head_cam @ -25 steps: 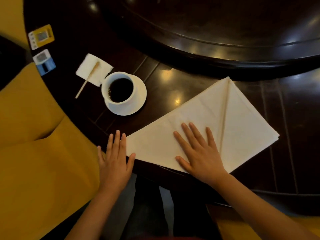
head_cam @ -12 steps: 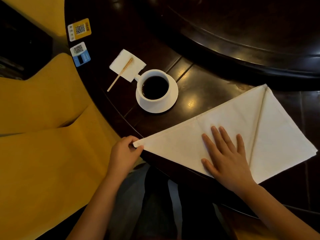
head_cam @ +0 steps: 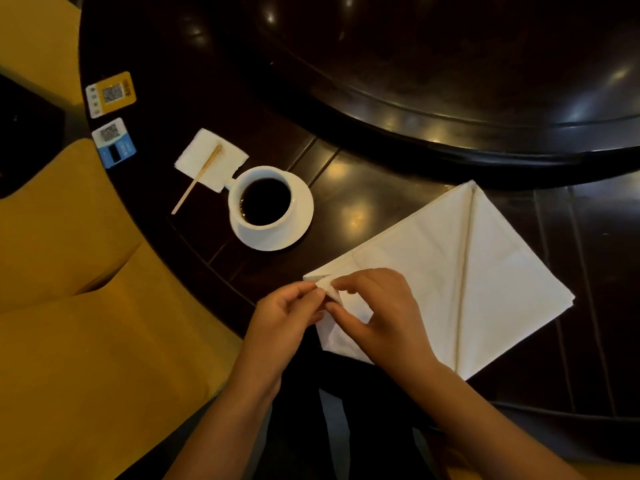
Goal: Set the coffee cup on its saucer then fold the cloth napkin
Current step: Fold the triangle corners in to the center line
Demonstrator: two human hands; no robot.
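On the dark wooden bench (head_cam: 363,188), a raised round turntable (head_cam: 467,64) of the same dark wood fills the far side. Taking the coffee cup (head_cam: 263,202) as landmark: yellow upholstered seating (head_cam: 86,323) lies to its left and nearer the viewer, along the bench's curved edge. The white cloth napkin (head_cam: 485,271) lies flat to the right of the cup and nearer the viewer, well apart from it, folded into a kite-like shape with a straight crease running from its far point to its near edge. The napkin's left corner is raised off the bench. The left hand (head_cam: 284,317) and right hand (head_cam: 384,313) meet at that corner, nearer the viewer than the cup; both are closed on it in a narrow pinch, thumbs and fingers pressing the cloth tip between them. The cup stands on its white saucer (head_cam: 301,223), filled with dark coffee, its handle pointing left and away. Touching the cup's far-left side lies a small white paper napkin (head_cam: 228,161) with a wooden stir stick (head_cam: 197,183) laid diagonally across it, the stick's near end resting on the bench. Farther left of the cup, at the bench edge, lie two small code cards, one yellow (head_cam: 110,93) and one blue (head_cam: 114,143), side by side.
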